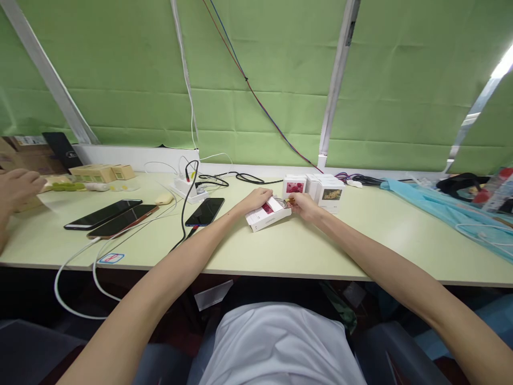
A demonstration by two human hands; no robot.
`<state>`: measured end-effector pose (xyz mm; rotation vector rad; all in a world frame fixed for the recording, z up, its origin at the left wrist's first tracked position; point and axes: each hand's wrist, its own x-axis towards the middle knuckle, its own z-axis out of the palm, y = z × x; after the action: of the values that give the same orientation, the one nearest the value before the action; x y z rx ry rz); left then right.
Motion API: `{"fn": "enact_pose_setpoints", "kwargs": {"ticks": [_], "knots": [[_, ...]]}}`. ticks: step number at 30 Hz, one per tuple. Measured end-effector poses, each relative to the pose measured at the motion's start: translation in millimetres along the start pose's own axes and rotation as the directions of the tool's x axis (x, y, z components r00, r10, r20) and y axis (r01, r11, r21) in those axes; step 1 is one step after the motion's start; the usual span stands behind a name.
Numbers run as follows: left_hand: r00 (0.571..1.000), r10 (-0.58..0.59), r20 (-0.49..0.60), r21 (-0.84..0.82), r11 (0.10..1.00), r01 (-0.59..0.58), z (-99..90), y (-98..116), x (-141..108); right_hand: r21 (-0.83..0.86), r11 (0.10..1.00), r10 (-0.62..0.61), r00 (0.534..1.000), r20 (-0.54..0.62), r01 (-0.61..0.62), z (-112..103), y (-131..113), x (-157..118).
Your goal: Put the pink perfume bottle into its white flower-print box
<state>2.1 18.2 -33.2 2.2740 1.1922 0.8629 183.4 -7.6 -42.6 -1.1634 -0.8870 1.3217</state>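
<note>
A small white box (270,219) with a dark pink picture on its top lies tilted low over the table in front of me. My left hand (256,200) is closed around its far left side. At the box's right end, my right hand (305,206) is closed, its fingertips pinching a small yellowish-brown piece (290,200) that I cannot name. A clear or grey thing shows between the fingertips and the box end. Right behind the hands stand more white boxes, one with a pink flower picture (294,187), another with a darker picture (332,195).
Left of the hands are a phone (205,212), a white power strip (189,190) with cables, and two more phones (122,220). Another person's hand (20,184) is at the far left by yellow boxes (93,173). A blue plastic sheet (433,206) lies at right.
</note>
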Motion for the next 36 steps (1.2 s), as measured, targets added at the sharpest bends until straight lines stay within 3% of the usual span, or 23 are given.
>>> {"fn": "enact_pose_setpoints", "kwargs": {"ticks": [18,36], "knots": [[0.999,-0.031,-0.021,0.045,0.999,0.032,-4.5,-2.9,-0.4,0.031,0.999,0.027,0.998,0.062,-0.029,5.0,-0.8,-4.8],[0.999,0.012,0.051,-0.030,0.999,-0.011,-2.5,-2.9,-1.8,-0.084,0.996,0.002,0.969,0.246,0.020,-2.6,1.7,-1.7]]}}
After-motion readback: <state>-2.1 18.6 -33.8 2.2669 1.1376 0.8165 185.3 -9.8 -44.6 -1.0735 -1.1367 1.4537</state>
